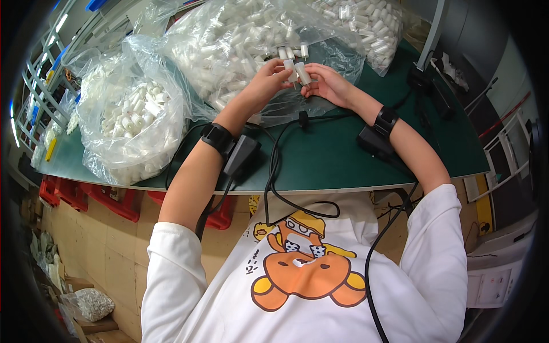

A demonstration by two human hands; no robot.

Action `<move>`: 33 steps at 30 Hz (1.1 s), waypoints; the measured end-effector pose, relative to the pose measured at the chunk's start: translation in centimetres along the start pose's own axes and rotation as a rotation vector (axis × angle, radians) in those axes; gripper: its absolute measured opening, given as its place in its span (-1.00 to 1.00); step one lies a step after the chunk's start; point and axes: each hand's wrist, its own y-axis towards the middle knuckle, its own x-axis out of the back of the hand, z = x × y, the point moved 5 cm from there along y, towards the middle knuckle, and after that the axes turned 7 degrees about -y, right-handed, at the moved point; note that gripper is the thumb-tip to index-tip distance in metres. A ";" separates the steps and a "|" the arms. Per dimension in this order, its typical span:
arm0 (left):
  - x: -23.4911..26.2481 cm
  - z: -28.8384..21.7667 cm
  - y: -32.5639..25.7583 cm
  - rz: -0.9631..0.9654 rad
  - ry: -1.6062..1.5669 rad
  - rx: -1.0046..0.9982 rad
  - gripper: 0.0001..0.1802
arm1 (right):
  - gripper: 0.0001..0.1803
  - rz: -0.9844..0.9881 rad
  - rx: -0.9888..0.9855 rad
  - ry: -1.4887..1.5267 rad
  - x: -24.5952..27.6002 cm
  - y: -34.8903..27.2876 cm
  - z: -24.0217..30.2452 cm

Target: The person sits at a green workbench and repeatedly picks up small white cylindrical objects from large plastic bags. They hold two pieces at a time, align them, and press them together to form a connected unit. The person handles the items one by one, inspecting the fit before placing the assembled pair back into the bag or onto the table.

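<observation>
Above the far middle of the table, my two hands are close together. My left hand (270, 79) pinches a small whitish plastic cylinder (290, 67), which looks like a small bottle or cap piece. A second, similar cylinder (302, 72), tilted beside the first, is between the fingers of my right hand (330, 84). Thin pins seem to stick out of their lower ends, too small to make out well. Just beyond my fingertips several loose white cylinders (290, 53) lie at the mouth of a large clear plastic bag (229, 40) full of such pieces.
An open clear bag (94, 143) of white cylinders stands on the left of the green table (320, 166). Another filled bag (382, 40) is at the back right. Black cables (273, 166) run from wrist-strapped devices (243, 157) across the table edge. Red stools (117, 203) stand below.
</observation>
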 end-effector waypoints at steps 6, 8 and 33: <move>-0.1 -0.2 -0.1 -0.018 -0.004 -0.013 -0.61 | -0.62 -0.005 -0.038 0.047 0.2 0.1 -0.1; -0.2 -0.3 -0.2 -0.025 -0.003 -0.009 -0.61 | -0.58 0.006 -0.028 0.082 0.5 0.2 -0.2; -0.8 -0.5 -0.3 0.011 0.064 -0.014 -0.64 | -0.78 -0.007 0.001 -0.055 -0.1 -0.3 0.1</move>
